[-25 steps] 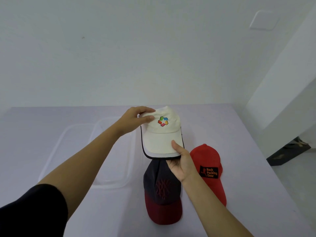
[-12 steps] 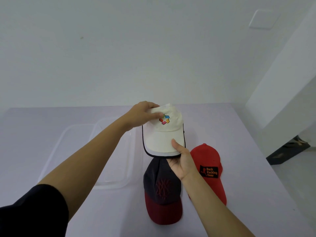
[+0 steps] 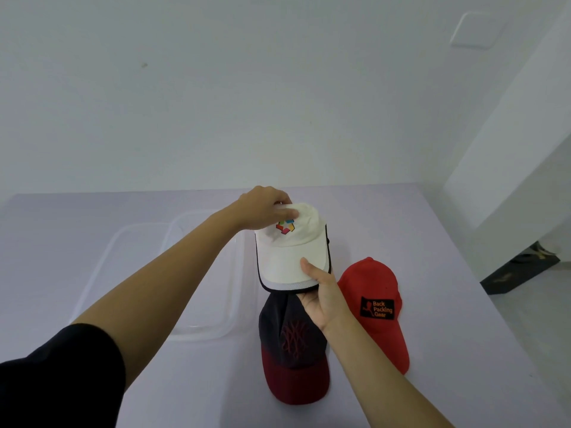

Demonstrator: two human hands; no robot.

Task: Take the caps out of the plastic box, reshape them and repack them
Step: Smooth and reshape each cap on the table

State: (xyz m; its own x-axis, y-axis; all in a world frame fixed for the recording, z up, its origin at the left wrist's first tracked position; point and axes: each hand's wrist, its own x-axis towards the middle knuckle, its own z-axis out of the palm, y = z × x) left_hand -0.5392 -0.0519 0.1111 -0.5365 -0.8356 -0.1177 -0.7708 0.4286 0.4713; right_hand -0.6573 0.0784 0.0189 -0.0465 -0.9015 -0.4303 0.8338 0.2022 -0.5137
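I hold a white cap (image 3: 290, 257) with a colourful logo above the table. My left hand (image 3: 262, 208) presses on the top of its crown, fingers over the logo's upper edge. My right hand (image 3: 321, 291) pinches the front of its brim, thumb on top. Below it on the table lies a dark navy cap (image 3: 290, 341) with a maroon brim. A red cap (image 3: 377, 304) with a black patch lies to its right. The clear plastic box (image 3: 197, 329) stands to the left with no caps in it.
The clear lid (image 3: 102, 264) lies just left of the box, partly under it. The pale lilac table (image 3: 448, 273) ends at the right, where the floor drops away. A white wall runs behind the table.
My left hand has slid from the cap's left side up onto the crown, pushing it down and denting it. The cap tilted slightly; my right hand kept its hold on the brim.
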